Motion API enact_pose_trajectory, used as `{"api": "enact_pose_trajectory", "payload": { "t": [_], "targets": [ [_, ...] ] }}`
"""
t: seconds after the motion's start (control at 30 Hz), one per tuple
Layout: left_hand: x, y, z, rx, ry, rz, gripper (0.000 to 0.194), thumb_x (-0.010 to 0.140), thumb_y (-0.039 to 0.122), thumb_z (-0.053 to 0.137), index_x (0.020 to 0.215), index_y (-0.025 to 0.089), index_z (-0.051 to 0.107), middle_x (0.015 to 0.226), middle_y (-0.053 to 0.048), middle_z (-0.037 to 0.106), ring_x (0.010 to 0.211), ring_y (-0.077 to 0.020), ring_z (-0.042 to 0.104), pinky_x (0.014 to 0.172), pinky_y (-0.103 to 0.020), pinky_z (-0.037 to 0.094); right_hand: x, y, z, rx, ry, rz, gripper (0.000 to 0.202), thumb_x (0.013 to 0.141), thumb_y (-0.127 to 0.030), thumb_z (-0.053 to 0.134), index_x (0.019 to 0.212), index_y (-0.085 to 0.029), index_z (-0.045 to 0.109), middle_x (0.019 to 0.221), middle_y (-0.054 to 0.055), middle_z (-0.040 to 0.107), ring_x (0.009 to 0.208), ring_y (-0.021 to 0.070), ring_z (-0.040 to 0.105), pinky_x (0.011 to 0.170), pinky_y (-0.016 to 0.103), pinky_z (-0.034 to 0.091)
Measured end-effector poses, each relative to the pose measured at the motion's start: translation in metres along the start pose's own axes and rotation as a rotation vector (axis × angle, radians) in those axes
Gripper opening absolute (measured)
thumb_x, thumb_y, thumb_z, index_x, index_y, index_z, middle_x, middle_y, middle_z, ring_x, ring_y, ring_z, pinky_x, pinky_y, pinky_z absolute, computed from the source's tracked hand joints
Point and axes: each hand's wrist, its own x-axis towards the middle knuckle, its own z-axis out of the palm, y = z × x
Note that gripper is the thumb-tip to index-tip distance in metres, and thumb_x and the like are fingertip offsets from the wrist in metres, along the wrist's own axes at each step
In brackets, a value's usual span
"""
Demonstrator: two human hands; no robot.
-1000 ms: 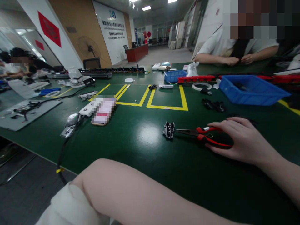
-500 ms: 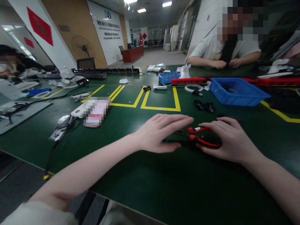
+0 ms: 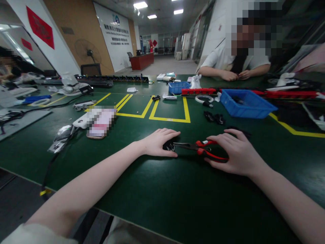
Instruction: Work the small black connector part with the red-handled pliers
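Observation:
My left hand point(image 3: 156, 143) rests low over the green table point(image 3: 157, 189), fingers and thumb curved around a small black part point(image 3: 169, 146). Some pale or metallic bits show on that part; most of it is hidden by the hand. In my right hand point(image 3: 241, 152) is a pair of long-nose pliers point(image 3: 199, 147) with red and black handles. The handles are somewhat spread within my fingers. The pliers' tips point left and reach the black part between my left thumb and fingers; whether they grip it I cannot tell.
Beyond my hands lie black parts point(image 3: 214, 117), a blue bin point(image 3: 246, 105), a smaller blue bin point(image 3: 179, 87) and a white cable coil point(image 3: 204, 99). Yellow tape point(image 3: 170, 119) marks the table. A phone point(image 3: 101, 123) lies to the left. Another person's hands point(image 3: 236, 75) rest across the table.
My left fingers have come in around the small black part, which now shows between them. The pliers' jaws are in plain view, with their tips at the part. The camera view has shifted slightly.

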Motion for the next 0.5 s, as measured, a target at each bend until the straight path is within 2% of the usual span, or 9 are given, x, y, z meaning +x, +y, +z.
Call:
{"api": "enact_pose_trajectory", "payload": {
  "t": [0.1,0.3,0.5],
  "targets": [
    [0.0006,-0.0015,-0.0006,-0.018,0.023,0.004,0.068,0.089,0.052,0.067,0.144,0.016,0.049,0.141,-0.015,0.053,0.127,-0.0309,0.052,0.107,-0.046,0.041,0.0005,-0.001,-0.0013,-0.01,0.021,-0.011,0.05,0.078,-0.052,0.065,0.117,-0.021,0.058,0.102,0.011,0.074,0.089,0.0308,0.07,0.1,0.054,0.041],
    [0.0013,-0.0013,-0.0007,-0.018,0.057,0.012,0.054,0.093,0.052,0.061,0.133,0.016,0.061,0.122,-0.012,0.061,0.11,-0.0285,0.058,0.097,-0.044,0.047,0.0016,-0.0033,-0.0031,-0.017,0.014,-0.01,0.049,0.078,-0.05,0.066,0.115,-0.02,0.058,0.101,0.011,0.073,0.09,0.0305,0.069,0.102,0.055,0.04],
    [0.0017,-0.0013,0.0008,0.051,0.063,0.067,0.056,0.093,0.054,0.061,0.129,0.012,0.064,0.118,-0.013,0.061,0.108,-0.0289,0.058,0.094,-0.042,0.049,0.0041,-0.0077,-0.0035,-0.03,0.023,-0.065,0.048,0.08,-0.049,0.066,0.115,-0.017,0.057,0.098,0.011,0.072,0.089,0.0291,0.069,0.103,0.054,0.039]
  ]
}}
